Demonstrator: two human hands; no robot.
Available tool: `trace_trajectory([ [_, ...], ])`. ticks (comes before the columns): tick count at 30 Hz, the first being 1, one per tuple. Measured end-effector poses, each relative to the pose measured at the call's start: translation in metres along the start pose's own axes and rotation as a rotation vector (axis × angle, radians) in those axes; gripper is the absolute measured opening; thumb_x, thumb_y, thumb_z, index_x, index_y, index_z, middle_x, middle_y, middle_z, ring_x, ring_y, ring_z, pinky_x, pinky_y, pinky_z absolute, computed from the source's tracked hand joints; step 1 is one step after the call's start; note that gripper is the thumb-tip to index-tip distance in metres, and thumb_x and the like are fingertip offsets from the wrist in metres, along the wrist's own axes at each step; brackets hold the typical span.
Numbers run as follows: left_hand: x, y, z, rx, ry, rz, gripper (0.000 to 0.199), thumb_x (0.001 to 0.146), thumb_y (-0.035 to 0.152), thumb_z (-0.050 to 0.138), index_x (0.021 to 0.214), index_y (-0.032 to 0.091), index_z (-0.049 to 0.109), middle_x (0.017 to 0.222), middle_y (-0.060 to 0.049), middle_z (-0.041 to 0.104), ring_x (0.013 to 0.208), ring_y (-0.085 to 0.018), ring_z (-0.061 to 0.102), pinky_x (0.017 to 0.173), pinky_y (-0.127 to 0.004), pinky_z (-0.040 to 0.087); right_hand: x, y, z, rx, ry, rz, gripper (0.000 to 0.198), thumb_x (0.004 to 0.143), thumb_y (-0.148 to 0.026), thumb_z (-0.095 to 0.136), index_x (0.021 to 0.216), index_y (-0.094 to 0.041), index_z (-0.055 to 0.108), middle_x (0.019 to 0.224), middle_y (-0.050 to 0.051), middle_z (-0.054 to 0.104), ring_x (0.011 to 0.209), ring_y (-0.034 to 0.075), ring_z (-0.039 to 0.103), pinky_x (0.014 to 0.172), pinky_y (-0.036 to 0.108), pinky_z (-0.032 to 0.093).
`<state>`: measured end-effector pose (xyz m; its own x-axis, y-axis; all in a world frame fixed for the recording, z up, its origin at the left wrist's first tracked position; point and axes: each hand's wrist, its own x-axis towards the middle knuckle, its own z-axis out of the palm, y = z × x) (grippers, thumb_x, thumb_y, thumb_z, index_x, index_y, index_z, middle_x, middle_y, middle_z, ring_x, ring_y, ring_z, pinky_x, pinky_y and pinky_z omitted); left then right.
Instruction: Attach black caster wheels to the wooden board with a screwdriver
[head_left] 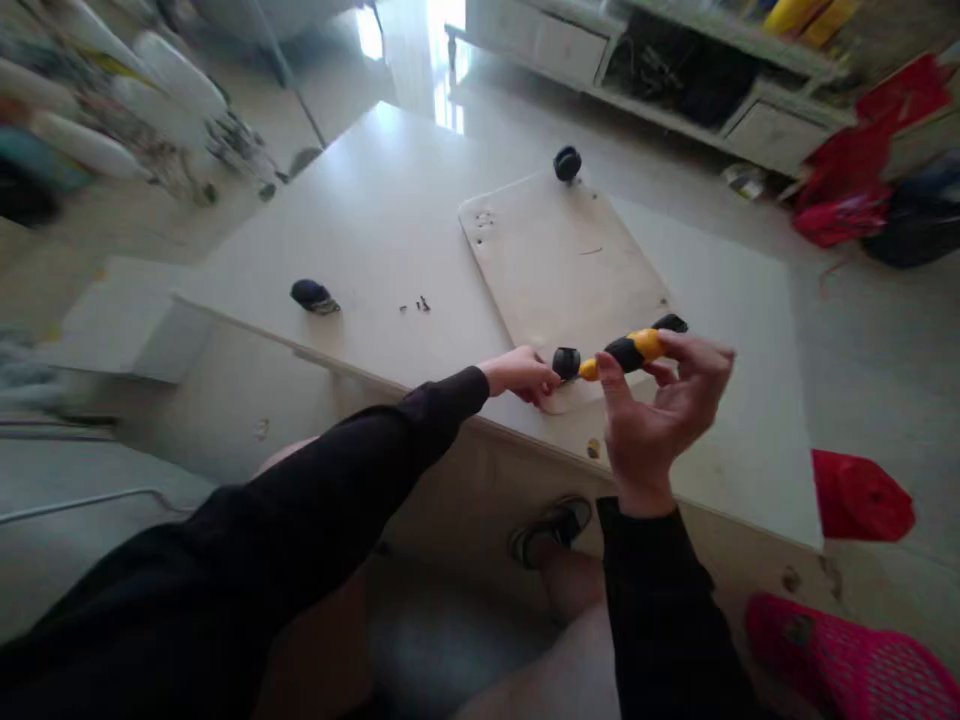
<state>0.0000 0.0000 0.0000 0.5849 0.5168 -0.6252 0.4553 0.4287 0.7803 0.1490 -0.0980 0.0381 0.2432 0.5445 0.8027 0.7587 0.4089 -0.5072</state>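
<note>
A pale board [559,270] with rounded corners lies on the white tabletop. At its near corner stands a black caster wheel [565,362]. My left hand [525,376] is closed at that caster's base, fingertips pinching low beside it; the fingertips are partly hidden. In my right hand [656,410] is a yellow and black screwdriver [626,352], held nearly level between thumb and fingers. Its tip end points at the caster's base, but whether it touches a screw cannot be seen. Another caster [670,323] shows behind the screwdriver handle, and a third [567,163] stands at the far corner.
A loose caster [313,296] and several small screws [420,304] lie on the white table [375,220] to the left. The board's left far corner has screw holes. A white cabinet [555,45] stands beyond; a red object [862,495] is by the right edge.
</note>
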Motion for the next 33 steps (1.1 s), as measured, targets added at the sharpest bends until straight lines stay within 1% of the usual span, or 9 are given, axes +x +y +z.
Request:
trace_trajectory([
  [3,-0.0001,-0.0004,-0.0002,-0.011,-0.003,0.008,0.011,0.090,0.017,0.067,0.081,0.010,0.069,0.075,-0.004,0.069,0.057,-0.012,0.062,0.063,-0.027,0.051,-0.0018,-0.0031,0.0002,0.023,-0.010,0.019,0.044,0.087,-0.027,0.082,0.128,-0.031,0.065,0.115,0.001,0.068,0.107,0.020,0.073,0.074,0.031,0.065],
  [6,0.0005,-0.0007,0.0001,-0.016,0.001,0.003,0.007,0.087,0.015,0.068,0.082,0.011,0.070,0.076,-0.004,0.070,0.058,-0.012,0.063,0.063,-0.027,0.052,-0.0019,-0.0055,-0.0001,0.064,-0.058,0.031,0.042,0.094,-0.025,0.070,0.135,-0.031,0.062,0.123,0.004,0.070,0.112,0.022,0.076,0.081,0.037,0.068],
  [9,0.0012,-0.0008,0.0004,-0.013,0.007,-0.001,0.005,0.086,0.015,0.069,0.082,0.011,0.069,0.077,-0.004,0.070,0.058,-0.012,0.064,0.063,-0.027,0.052,-0.0006,-0.0055,-0.0008,0.036,-0.078,0.011,0.045,0.091,-0.027,0.075,0.135,-0.031,0.063,0.124,0.004,0.068,0.116,0.022,0.073,0.079,0.035,0.067],
  [12,0.0013,-0.0002,0.0004,-0.008,0.011,0.003,0.004,0.085,0.015,0.070,0.083,0.011,0.069,0.076,-0.003,0.070,0.059,-0.012,0.065,0.062,-0.027,0.052,-0.0004,-0.0036,-0.0013,-0.022,-0.053,-0.002,0.047,0.086,-0.028,0.083,0.130,-0.032,0.066,0.118,0.002,0.066,0.111,0.021,0.070,0.074,0.032,0.065],
  [17,-0.0015,0.0026,0.0011,-0.007,0.012,-0.012,0.006,0.088,0.013,0.068,0.082,0.011,0.069,0.077,-0.003,0.070,0.057,-0.012,0.064,0.062,-0.027,0.052,-0.0025,-0.0023,-0.0019,0.042,-0.089,0.021,0.043,0.098,-0.027,0.065,0.141,-0.033,0.060,0.127,0.005,0.069,0.117,0.022,0.074,0.083,0.036,0.068],
  [19,-0.0030,0.0036,0.0015,-0.007,0.014,-0.015,0.010,0.090,0.013,0.067,0.081,0.010,0.068,0.075,-0.003,0.069,0.057,-0.011,0.064,0.062,-0.028,0.051,-0.0023,-0.0028,-0.0018,0.026,-0.088,0.016,0.044,0.096,-0.030,0.069,0.139,-0.033,0.060,0.126,0.005,0.068,0.119,0.023,0.073,0.082,0.036,0.067],
  [23,-0.0045,0.0041,0.0018,-0.012,0.018,-0.020,0.010,0.090,0.012,0.067,0.080,0.010,0.069,0.074,-0.002,0.068,0.057,-0.012,0.064,0.063,-0.028,0.051,-0.0021,-0.0038,-0.0008,-0.048,-0.045,0.043,0.046,0.088,-0.036,0.082,0.130,-0.033,0.063,0.118,0.003,0.064,0.112,0.023,0.071,0.073,0.033,0.065],
  [28,-0.0028,0.0026,0.0010,-0.020,0.007,-0.015,0.009,0.088,0.012,0.068,0.078,0.011,0.069,0.075,-0.003,0.069,0.058,-0.012,0.064,0.065,-0.028,0.052,-0.0032,-0.0033,-0.0008,0.029,-0.092,0.079,0.043,0.098,-0.030,0.063,0.141,-0.032,0.058,0.129,0.007,0.070,0.118,0.025,0.075,0.083,0.041,0.067],
  [33,-0.0011,0.0012,0.0005,-0.019,0.011,-0.015,0.010,0.085,0.015,0.071,0.076,0.011,0.069,0.076,-0.004,0.070,0.059,-0.012,0.064,0.067,-0.028,0.053,-0.0015,-0.0022,-0.0019,-0.057,-0.059,0.036,0.048,0.088,-0.032,0.082,0.133,-0.033,0.066,0.121,0.004,0.066,0.111,0.023,0.070,0.075,0.034,0.064],
])
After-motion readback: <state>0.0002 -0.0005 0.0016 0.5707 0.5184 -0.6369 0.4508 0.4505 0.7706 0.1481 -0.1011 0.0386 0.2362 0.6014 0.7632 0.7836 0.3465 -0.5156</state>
